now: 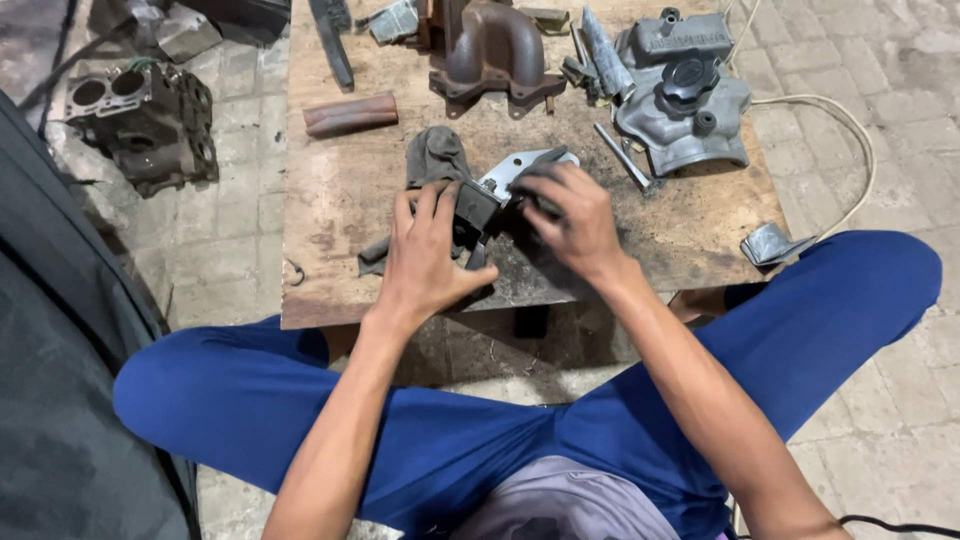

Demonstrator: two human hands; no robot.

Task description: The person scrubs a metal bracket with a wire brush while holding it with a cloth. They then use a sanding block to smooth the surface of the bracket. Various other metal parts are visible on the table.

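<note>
My left hand grips the black rubber end of a metal engine mount bracket on the low wooden table. My right hand presses a dark grey rag against the bracket's silver plate. Part of the rag trails out to the left under my left hand. The bracket's middle is hidden by my fingers.
On the table lie a rusty pipe manifold, a grey cast cover with a black cap, a long bolt, a rusty tube and small parts. An engine block sits on the paved floor at left. My blue-trousered knees flank the table.
</note>
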